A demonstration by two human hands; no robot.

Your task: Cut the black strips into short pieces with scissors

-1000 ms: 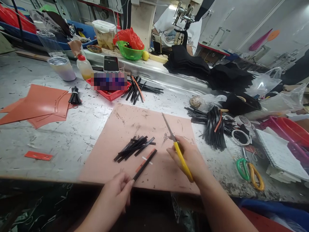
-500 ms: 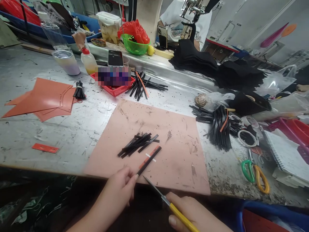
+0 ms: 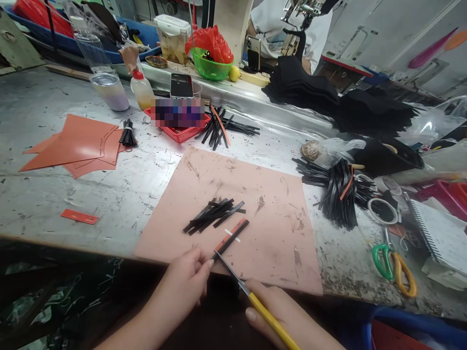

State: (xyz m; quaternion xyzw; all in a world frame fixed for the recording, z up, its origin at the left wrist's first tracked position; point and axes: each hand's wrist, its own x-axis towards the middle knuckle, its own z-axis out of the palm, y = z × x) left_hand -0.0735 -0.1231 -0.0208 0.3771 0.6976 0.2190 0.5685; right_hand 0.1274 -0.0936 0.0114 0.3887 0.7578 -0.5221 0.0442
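Observation:
My left hand (image 3: 189, 274) pinches the near end of a black strip (image 3: 239, 232) lying along an orange-red marked strip (image 3: 221, 241) on a pink mat (image 3: 270, 243). A small white piece (image 3: 229, 234) crosses the orange-red strip. In my right hand (image 3: 273, 304) are scissors with a yellow handle (image 3: 272, 321), seen nearly edge-on. Their metal tip is at the black strip, just beyond my left fingertips. Whether the blades are apart I cannot tell. Several loose black strips (image 3: 215, 214) lie in a pile beyond.
Orange-red sheets (image 3: 83, 141) and a tied black bundle (image 3: 127, 133) lie left. Behind the mat stands a red basket (image 3: 178, 135). To the right are a heap of black strips (image 3: 339, 199), scissors with green and orange handles (image 3: 399, 274) and a notebook (image 3: 438, 228).
My right hand has moved up and slightly left, bringing the scissors' tip onto the black strip near my left fingers. The left hand still pinches the strip. The whole view has shifted a little.

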